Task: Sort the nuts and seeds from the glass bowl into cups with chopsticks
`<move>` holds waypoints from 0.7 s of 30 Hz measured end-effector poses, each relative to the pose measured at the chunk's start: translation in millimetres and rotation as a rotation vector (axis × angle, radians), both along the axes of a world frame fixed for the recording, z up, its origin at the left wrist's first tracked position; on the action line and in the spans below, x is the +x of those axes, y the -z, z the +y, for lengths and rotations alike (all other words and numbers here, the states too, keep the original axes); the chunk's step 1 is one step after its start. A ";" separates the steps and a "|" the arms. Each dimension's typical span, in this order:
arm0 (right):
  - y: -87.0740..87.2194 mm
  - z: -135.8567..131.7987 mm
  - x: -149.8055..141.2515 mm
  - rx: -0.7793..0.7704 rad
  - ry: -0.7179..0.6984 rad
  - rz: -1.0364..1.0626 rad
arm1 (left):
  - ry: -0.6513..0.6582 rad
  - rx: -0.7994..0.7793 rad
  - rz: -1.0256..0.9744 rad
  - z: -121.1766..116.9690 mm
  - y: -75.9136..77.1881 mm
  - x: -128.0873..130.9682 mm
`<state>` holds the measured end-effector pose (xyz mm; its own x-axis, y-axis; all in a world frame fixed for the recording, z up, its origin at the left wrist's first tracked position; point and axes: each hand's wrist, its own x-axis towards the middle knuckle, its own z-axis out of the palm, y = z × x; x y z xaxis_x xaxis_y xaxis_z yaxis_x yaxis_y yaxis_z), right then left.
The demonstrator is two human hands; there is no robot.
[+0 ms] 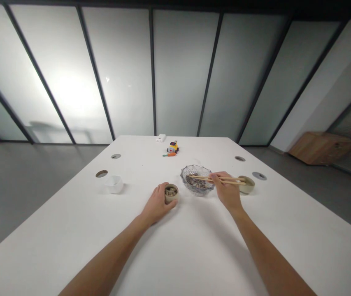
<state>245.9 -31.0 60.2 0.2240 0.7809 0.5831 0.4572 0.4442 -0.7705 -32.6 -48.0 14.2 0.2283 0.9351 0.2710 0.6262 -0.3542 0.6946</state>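
My left hand [157,204] is curled round a small beige cup [171,193] that stands on the white table [194,246] and holds pale pieces. My right hand [227,191] grips a pair of wooden chopsticks [204,178]. Their tips reach left over a clear glass bowl [197,179] filled with small dark pieces. Just right of that hand stands a second beige cup [248,184], partly hidden by the chopstick ends.
A small white bowl [114,183] stands at the left. Farther back lie a yellow toy [173,146] with an orange carrot piece [170,154] and a white box [161,138]. Round cable holes [101,173] dot the table. A wooden cabinet [320,147] stands at the right wall.
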 end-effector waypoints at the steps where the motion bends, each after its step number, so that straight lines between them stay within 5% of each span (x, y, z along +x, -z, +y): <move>1: 2.2 0.9 1.2 0.021 0.022 -0.099 | 0.001 0.001 0.000 0.3 0.6 0.0; 4: 9.4 2.6 0.4 0.064 -0.005 -0.253 | 0.004 0.013 -0.001 0.7 1.2 0.1; 13: 13.2 2.1 -0.5 0.098 -0.049 -0.248 | 0.013 -0.001 0.010 0.7 -0.1 0.0; 17: 4.6 -0.6 -4.9 0.082 -0.033 -0.040 | 0.006 0.002 0.003 1.0 0.0 0.7; 21: -5.5 -8.9 -17.5 -0.009 -0.198 0.229 | -0.001 0.005 0.005 -0.5 -2.3 2.3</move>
